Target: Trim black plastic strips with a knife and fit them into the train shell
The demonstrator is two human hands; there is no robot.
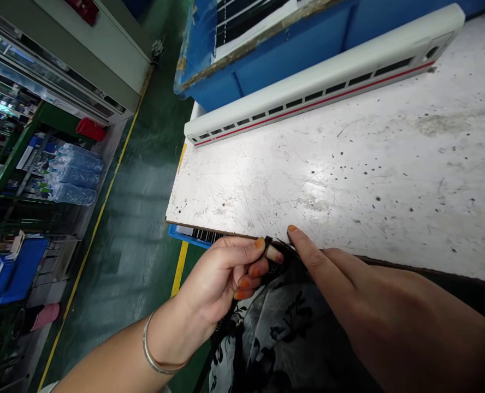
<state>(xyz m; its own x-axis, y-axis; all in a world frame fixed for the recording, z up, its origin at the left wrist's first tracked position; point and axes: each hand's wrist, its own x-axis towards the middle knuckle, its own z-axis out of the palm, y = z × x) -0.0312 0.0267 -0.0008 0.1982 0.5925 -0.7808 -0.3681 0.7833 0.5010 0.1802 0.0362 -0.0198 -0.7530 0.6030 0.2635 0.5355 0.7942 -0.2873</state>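
My left hand (230,270) is closed at the table's front edge, thumb and fingers pinching a small black strip (268,240). A beige piece with a reddish end shows beside the thumb; I cannot tell whether it is a covered fingertip. To the right, my right hand (349,289) stretches its index finger onto the edge of the white table (390,180); its lower fingers are hidden. A thin dark line runs between the hands. Across the tabletop lies a white model train car (308,82) with dark windows and a red stripe, apart from both hands.
Behind the train car stands a blue bin (259,76) with dark striped sheets on it. Another blue tray (189,234) shows below the table's left corner. Patterned dark fabric (283,327) hangs below my hands. Shelving with wrapped bottles (74,174) stands across the green floor.
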